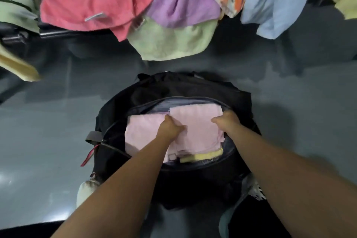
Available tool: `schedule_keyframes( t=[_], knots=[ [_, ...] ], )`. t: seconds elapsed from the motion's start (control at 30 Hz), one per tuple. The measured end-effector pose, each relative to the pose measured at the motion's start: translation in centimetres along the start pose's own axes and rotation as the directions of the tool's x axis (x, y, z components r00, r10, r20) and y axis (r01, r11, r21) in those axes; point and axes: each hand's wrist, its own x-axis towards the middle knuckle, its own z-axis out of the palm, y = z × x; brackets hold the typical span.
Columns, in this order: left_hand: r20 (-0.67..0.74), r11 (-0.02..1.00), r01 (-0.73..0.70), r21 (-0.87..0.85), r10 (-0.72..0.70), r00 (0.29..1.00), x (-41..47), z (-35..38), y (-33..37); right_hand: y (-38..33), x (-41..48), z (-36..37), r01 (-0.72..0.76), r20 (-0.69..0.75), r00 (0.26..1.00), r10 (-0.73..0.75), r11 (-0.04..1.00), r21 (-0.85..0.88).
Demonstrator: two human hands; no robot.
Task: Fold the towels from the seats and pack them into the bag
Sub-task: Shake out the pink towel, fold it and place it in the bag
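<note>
Head view: a folded pale pink terry towel [195,125] lies flat inside the open black fabric bag [173,91], stretching side to side across its mouth. The left hand [172,127] and right hand [226,120] both curl onto it. Beyond the bag, a coral towel's grey tag [95,16] is too blurred to read.

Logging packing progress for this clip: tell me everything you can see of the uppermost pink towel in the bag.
The top pink towel is pale pink, soft-looking cloth folded into a flat rectangle with loose threads at its edges. It lies in the open mouth of the black bag, overlapping another pink towel to its left and a yellow towel beneath. The left hand grips its left edge, the right hand its right edge.
</note>
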Motion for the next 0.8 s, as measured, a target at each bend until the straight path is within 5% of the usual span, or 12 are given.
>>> schedule_keyframes(
  t=[0.17, 0.37, 0.57, 0.8],
  knots=[
    [0.013, 0.995, -0.032, 0.095, 0.031, 0.999, 0.6, 1.2, -1.1, 0.8, 0.4, 0.2, -0.011, -0.029, 1.0, 0.009, 0.995, -0.095],
    [0.122, 0.97, -0.04, 0.238, 0.011, 0.992, -1.4, -0.6, -2.1, 0.2, -3.8, -0.5, 0.037, -0.008, 0.999, -0.045, 0.893, -0.449],
    [0.037, 0.959, -0.268, 0.093, 0.266, 0.963, -5.7, -8.4, 3.2, -7.0, -9.1, -5.3, 0.192, 0.077, 0.981, -0.176, 0.917, -0.349],
    [-0.144, 0.817, -0.552, 0.164, 0.574, 0.806, -15.4, -20.3, 11.9, -18.3, -18.9, -13.4, 0.495, 0.094, 0.869, -0.486, 0.847, -0.194]
  ],
)
